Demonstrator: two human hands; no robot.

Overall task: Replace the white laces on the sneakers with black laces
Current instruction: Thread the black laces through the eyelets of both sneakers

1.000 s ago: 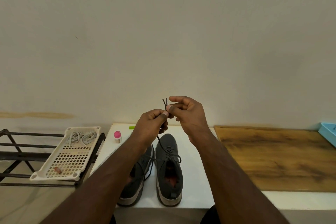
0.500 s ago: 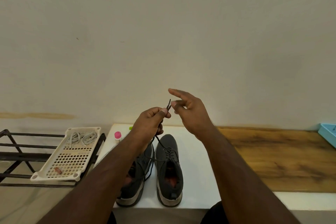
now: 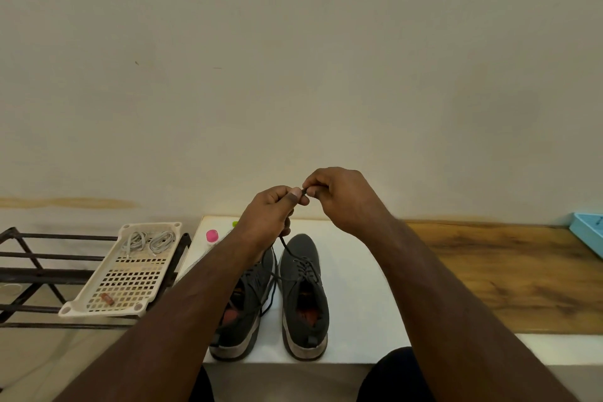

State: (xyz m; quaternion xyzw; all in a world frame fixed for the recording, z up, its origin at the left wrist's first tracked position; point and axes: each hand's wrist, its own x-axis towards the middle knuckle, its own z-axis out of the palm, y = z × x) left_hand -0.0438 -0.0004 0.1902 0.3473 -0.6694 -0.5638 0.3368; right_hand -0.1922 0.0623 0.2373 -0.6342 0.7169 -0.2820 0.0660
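We see the left hand and right hand meeting fingertip to fingertip, both pinching the black lace, which runs down to the sneakers just below them.

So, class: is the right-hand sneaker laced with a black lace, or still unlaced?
Laced. The right sneaker shows a black lace crisscrossing its eyelets, with one strand rising to the left hand.

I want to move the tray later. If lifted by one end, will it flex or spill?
The tray looks like thin perforated plastic, so probably light and somewhat flexible. The white laces lie loose at its far end and would likely slide. It sits tilted on the rack, so it may shift.
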